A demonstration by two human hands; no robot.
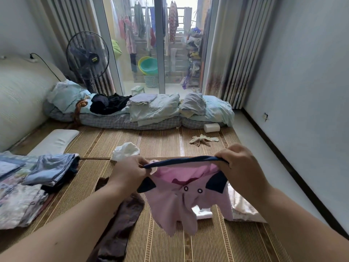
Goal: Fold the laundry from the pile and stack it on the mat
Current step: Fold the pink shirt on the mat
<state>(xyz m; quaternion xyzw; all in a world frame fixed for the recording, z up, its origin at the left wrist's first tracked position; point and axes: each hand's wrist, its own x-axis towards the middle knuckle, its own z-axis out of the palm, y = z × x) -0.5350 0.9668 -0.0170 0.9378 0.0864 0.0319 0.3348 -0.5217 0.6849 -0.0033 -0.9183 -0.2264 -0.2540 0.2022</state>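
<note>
I hold up a small pink garment [186,201] with a navy waistband and navy ear-shaped patches; it hangs in the air above the woven mat [162,140]. My left hand [130,172] pinches the waistband's left end and my right hand [239,167] grips its right end, stretching the band between them. Folded clothes [51,169] are stacked on the mat at the left. A dark brownish garment [120,224] lies on the mat below my left arm. A white crumpled piece [125,151] sits just beyond my left hand, and pale fabric [243,207] lies behind the pink garment at the right.
Bedding and folded light-blue covers [151,108] lie along the mat's far edge, with dark clothes [109,103] on them. A standing fan [87,55] is at the back left, a white pillow [54,140] at the left. A beige rag [203,139] and a white roll [211,127] lie at the far right.
</note>
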